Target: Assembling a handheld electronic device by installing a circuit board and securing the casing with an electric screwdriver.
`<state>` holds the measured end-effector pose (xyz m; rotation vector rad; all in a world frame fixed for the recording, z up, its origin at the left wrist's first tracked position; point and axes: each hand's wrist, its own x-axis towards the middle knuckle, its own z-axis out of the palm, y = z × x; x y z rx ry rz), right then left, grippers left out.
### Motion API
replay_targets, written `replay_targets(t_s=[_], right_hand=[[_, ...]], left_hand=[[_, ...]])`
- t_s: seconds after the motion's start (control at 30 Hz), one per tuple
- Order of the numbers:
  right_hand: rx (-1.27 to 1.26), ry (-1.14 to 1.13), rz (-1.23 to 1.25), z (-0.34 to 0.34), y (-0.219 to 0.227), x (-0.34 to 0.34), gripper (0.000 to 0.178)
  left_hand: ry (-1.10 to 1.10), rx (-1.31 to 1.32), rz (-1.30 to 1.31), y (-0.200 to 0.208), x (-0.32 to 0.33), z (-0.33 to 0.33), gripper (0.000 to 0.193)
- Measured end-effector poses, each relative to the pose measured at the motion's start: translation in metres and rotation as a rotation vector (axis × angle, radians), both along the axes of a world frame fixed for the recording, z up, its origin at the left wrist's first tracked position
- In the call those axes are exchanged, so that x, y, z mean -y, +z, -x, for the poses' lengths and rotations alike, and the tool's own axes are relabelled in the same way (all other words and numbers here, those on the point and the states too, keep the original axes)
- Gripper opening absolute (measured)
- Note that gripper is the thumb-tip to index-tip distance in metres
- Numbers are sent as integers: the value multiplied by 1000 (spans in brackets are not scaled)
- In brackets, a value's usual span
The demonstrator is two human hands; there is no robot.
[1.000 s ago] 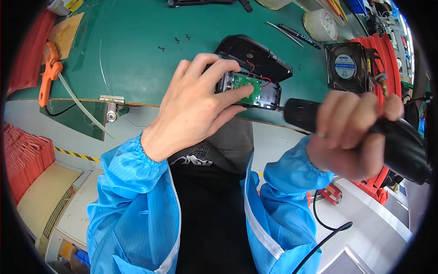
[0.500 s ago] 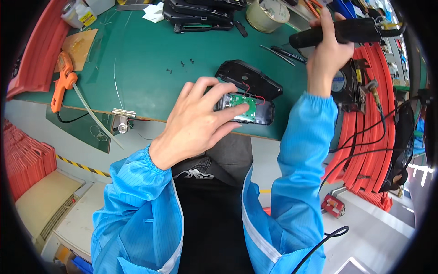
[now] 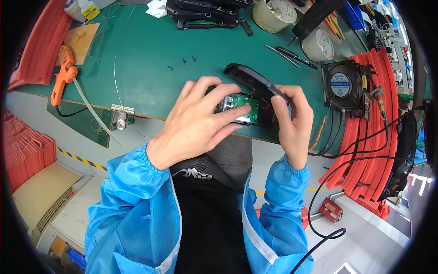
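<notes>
At the bench's near edge lies an opened electronic device, with a green circuit board (image 3: 247, 108) in its black lower housing (image 3: 264, 119). My left hand (image 3: 194, 121) grips this half from the left, one fingertip resting on the board. Its palm hides part of the housing. My right hand (image 3: 295, 121) pinches the right end of the black cover (image 3: 252, 76) between thumb and fingers. The cover is tilted up along the far side of the housing. Thin red wires (image 3: 264, 103) run between the two halves.
Several small screws (image 3: 184, 61) lie beyond my left hand. A pen (image 3: 296, 57) and tweezers (image 3: 282, 56) lie farther right. A black electric screwdriver (image 3: 315, 20) hangs at the far right, near a fan (image 3: 340, 85). An orange glue gun (image 3: 66, 75) is at the left edge.
My right hand has let go of the electric screwdriver, come down and taken hold of the cover. The cover has tilted up over the housing. My left hand has stayed on the device.
</notes>
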<state>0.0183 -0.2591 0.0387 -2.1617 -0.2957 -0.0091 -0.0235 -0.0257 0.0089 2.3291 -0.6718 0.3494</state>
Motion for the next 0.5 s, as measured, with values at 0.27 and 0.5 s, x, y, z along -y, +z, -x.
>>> replay_targets(t_s=[0.27,0.5], right_hand=[[-69,29,-228,18,-5,3,12],[-51,73,-266,16,-12,5,12]], left_hand=[[66,24,-57,7,7,5,55],[107,-25,-210,28,22,1,54]])
